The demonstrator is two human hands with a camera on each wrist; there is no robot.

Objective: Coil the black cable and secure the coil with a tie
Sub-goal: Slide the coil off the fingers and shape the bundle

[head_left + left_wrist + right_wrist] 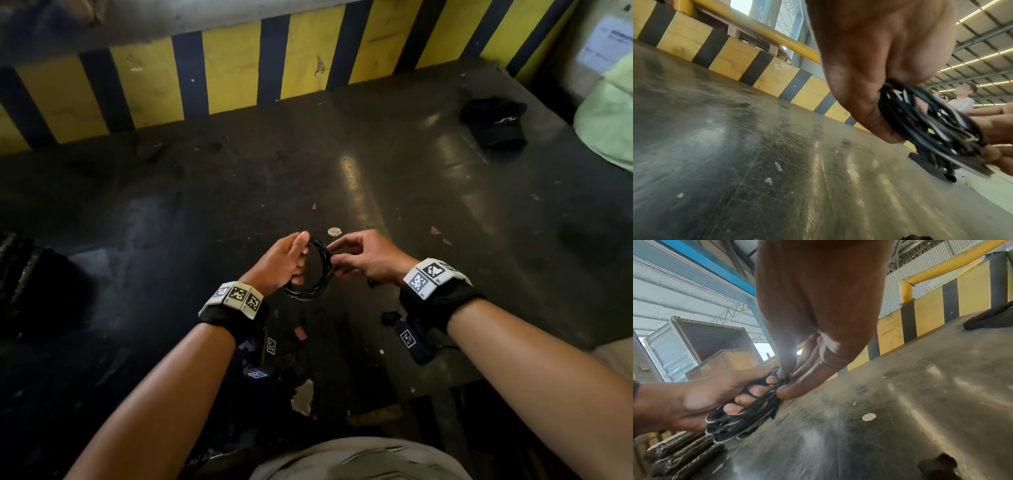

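This is an industrial hall, a warehouse or loading bay: a scuffed dark work surface (pixel 394 192) backed by a yellow-and-black hazard-striped barrier (pixel 233 72), a yellow steel guard rail (pixel 766 30), a corrugated metal roof on trusses (pixel 684 293) and an open shipping container (pixel 701 339) beyond

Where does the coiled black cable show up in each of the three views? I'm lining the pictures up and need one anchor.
Head: coiled black cable at lower centre, between both hands.
Left wrist: at right edge, below the left hand.
Right wrist: at lower left, gripped by the left hand, pinched by the right hand.
Shared landmark: the yellow-and-black striped barrier.
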